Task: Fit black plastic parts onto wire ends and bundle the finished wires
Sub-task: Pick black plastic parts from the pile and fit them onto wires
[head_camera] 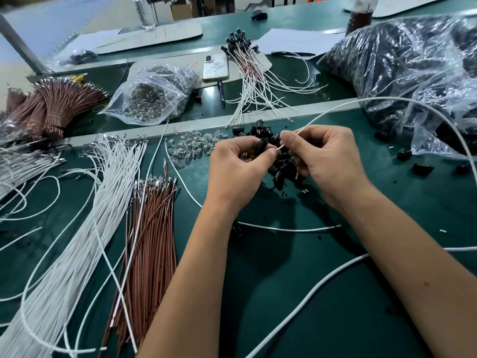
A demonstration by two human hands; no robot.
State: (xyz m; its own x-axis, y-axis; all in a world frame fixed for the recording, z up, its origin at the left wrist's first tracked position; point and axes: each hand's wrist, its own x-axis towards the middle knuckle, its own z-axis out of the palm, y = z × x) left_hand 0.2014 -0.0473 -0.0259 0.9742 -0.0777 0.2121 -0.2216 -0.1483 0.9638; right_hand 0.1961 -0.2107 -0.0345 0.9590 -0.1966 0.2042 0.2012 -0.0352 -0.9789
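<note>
Near left on the green table (296, 293) lie loose white wires (85, 228) and brown wires (149, 244). Mid-table, the left hand (237, 169) pinches a small black plastic part (263, 145) with curled fingers above a heap of black parts (282, 166). The right hand (327, 156) pinches a white wire (335, 112) at its end, the tip touching the left thumb. Far off lies a finished bundle (247, 71).

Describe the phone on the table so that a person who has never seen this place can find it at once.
Look at the far half of the green table, beyond the pale strip that crosses it. Between the clear bag of small glass bulbs and the fan of finished wires with black caps lies the phone, face down. It is the only flat white rectangle there, with a camera block at its top.
</note>
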